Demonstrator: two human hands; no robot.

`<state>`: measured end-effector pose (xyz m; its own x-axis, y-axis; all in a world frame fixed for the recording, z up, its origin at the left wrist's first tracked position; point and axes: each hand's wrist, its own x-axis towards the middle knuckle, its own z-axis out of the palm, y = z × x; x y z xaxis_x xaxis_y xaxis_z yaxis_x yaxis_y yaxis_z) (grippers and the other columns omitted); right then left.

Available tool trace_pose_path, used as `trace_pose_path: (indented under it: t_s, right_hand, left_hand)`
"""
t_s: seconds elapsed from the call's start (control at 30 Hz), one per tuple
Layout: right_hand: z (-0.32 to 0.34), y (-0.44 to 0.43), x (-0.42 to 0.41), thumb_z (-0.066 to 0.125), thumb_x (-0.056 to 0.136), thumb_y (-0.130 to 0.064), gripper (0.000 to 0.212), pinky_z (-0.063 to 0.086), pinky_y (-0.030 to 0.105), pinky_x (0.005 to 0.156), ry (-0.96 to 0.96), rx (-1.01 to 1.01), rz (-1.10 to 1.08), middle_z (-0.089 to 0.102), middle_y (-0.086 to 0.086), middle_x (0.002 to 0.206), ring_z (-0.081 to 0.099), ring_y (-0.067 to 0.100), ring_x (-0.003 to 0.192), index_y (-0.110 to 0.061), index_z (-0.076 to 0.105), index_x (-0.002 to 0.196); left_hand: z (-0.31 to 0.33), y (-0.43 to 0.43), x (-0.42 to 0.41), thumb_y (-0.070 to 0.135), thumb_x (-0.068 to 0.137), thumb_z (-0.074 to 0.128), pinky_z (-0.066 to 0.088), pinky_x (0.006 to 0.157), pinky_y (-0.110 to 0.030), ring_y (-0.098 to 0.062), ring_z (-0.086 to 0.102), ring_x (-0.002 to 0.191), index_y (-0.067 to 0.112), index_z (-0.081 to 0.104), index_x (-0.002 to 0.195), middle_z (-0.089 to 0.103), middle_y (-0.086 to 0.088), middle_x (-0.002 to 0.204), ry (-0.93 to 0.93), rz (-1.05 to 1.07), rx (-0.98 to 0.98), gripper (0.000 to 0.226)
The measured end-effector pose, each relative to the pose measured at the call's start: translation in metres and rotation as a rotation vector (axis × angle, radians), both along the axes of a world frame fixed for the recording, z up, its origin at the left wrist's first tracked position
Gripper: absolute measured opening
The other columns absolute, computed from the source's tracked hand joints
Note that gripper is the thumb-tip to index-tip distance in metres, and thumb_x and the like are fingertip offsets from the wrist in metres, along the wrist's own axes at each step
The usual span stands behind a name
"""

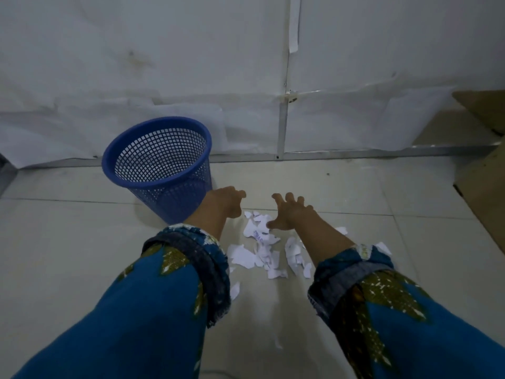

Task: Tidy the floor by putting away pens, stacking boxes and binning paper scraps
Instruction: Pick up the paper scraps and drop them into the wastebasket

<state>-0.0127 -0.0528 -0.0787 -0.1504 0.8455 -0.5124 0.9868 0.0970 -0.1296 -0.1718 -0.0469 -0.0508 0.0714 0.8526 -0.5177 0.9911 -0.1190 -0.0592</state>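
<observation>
Torn white paper scraps (263,248), jagged and crumpled, lie heaped on the smooth pale tiled floor (82,242) just right of a round blue plastic mesh bin (158,165). The right hand (291,214) hovers over the heap with fingers spread, holding nothing. The left hand (226,201), fingers curled and empty, reaches beside the bin.

The person wears long blue sleeves (136,310) printed with olive-yellow, white-flecked leaf shapes. Both cuffs (210,258) are rolled back, showing a darker, faded lining; the forearms are bare.
</observation>
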Motion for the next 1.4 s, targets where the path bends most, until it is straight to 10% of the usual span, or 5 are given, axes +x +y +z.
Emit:
trace_pose_path:
  t_s: [0.4, 0.63, 0.9, 1.13, 1.4]
  right_hand:
    - [-0.070, -0.005, 0.022, 0.073, 0.077, -0.041, 0.100, 0.030, 0.047, 0.111, 0.033, -0.158, -0.076, 0.009, 0.012, 0.158, 0.025, 0.041, 0.141, -0.028, 0.006, 0.151]
    - [-0.087, 0.002, 0.001, 0.077, 0.069, -0.051, 0.110, 0.031, 0.046, 0.110, 0.054, -0.081, -0.076, 0.013, 0.011, 0.155, 0.020, 0.035, 0.142, -0.024, 0.007, 0.150]
    - [-0.095, 0.009, 0.018, 0.079, 0.065, -0.053, 0.113, 0.040, 0.060, 0.101, -0.092, -0.096, -0.313, 0.005, 0.011, 0.153, 0.013, 0.043, 0.139, -0.034, 0.004, 0.148]
    - [-0.116, 0.007, 0.021, 0.069, 0.083, -0.028, 0.069, 0.042, 0.045, 0.101, 0.056, -0.010, -0.341, 0.023, 0.014, 0.143, 0.033, 0.039, 0.130, -0.026, 0.030, 0.140]
    - [-0.117, 0.007, 0.012, 0.051, 0.089, -0.001, 0.032, 0.044, 0.033, 0.100, 0.102, 0.093, -0.214, 0.052, 0.018, 0.127, 0.054, 0.032, 0.118, -0.004, 0.059, 0.120]
  left_hand:
    - [-0.112, 0.007, -0.002, 0.037, 0.086, 0.062, 0.033, 0.111, -0.046, -0.034, 0.029, 0.139, 0.029, 0.014, 0.151, 0.014, -0.008, 0.156, -0.097, -0.073, -0.087, 0.082]
    - [-0.136, 0.013, 0.014, 0.067, 0.073, 0.063, 0.004, 0.116, -0.057, -0.039, 0.000, 0.147, 0.040, -0.001, 0.150, -0.010, -0.010, 0.161, -0.103, -0.227, 0.004, 0.104]
    - [-0.159, 0.010, 0.021, 0.047, 0.088, 0.057, 0.036, 0.104, -0.044, -0.034, 0.034, 0.132, 0.029, 0.035, 0.142, 0.026, -0.010, 0.151, -0.186, -0.271, 0.152, 0.062]
    - [-0.158, 0.016, 0.023, 0.005, 0.089, 0.055, 0.048, 0.088, -0.034, -0.030, 0.057, 0.108, 0.007, 0.063, 0.108, 0.054, -0.013, 0.118, -0.505, -0.052, 0.196, 0.021]
    - [-0.144, 0.025, 0.024, 0.010, 0.084, 0.060, 0.052, 0.077, -0.030, -0.030, 0.069, 0.087, 0.003, 0.075, 0.087, 0.072, -0.016, 0.093, -0.671, 0.141, 0.283, 0.016]
